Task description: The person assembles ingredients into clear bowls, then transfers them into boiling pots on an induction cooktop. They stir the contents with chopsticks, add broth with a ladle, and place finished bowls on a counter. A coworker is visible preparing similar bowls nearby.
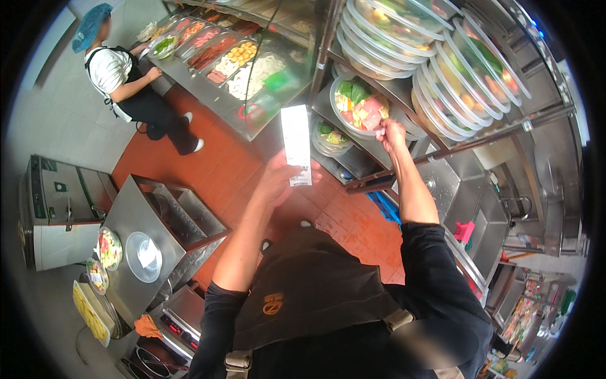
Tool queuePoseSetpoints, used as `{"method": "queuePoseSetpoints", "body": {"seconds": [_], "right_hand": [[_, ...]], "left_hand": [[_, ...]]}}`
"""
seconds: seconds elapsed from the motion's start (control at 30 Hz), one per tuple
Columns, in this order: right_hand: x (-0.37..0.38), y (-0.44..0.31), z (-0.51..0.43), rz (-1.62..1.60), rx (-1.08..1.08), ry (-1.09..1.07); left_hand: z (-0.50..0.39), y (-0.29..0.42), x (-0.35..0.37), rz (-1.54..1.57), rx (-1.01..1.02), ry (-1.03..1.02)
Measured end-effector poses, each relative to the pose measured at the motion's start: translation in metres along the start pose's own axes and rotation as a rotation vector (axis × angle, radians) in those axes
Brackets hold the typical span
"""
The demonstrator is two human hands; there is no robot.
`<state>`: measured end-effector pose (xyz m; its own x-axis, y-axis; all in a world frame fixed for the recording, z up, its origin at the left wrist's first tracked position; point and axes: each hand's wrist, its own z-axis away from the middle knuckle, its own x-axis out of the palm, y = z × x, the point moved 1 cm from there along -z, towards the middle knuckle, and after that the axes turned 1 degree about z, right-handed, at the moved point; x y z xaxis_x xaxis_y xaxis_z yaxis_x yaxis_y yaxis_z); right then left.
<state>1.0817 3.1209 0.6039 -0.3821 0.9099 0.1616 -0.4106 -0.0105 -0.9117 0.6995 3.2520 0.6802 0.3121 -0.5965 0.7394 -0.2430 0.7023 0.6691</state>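
Note:
In my left hand is a long white paper slip bearing print, pinched under the thumb near its lower end. My right hand grips the near rim of a clear plastic bowl that rests on a metal shelf. Leafy greens and pink meat slices fill this bowl. On the shelf above it stand tall stacks of filled clear bowls. A smaller stack of bowls sits lower down.
A co-worker in a blue hair cover stands at a steel counter with trays of ingredients. On my left, a steel table carries bowls and an empty clear bowl. A steel sink lies to my right, above the red tiled floor.

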Motion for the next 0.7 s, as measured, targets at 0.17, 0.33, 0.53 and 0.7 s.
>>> {"method": "queuePoseSetpoints", "body": {"seconds": [0.17, 0.33, 0.53, 0.7], "right_hand": [[-0.004, 0.011, 0.012, 0.118, -0.022, -0.154], [-0.011, 0.013, 0.016, 0.191, -0.029, -0.302], [-0.010, 0.008, 0.025, 0.331, -0.011, -0.332], [-0.013, 0.004, 0.034, 0.340, -0.029, -0.352]], "left_hand": [[-0.003, 0.010, -0.004, 0.046, 0.005, 0.027], [-0.002, 0.016, -0.010, 0.045, 0.044, 0.043], [-0.005, 0.024, -0.016, 0.040, 0.065, 0.065], [-0.003, 0.032, -0.019, 0.042, 0.076, 0.090]]}}
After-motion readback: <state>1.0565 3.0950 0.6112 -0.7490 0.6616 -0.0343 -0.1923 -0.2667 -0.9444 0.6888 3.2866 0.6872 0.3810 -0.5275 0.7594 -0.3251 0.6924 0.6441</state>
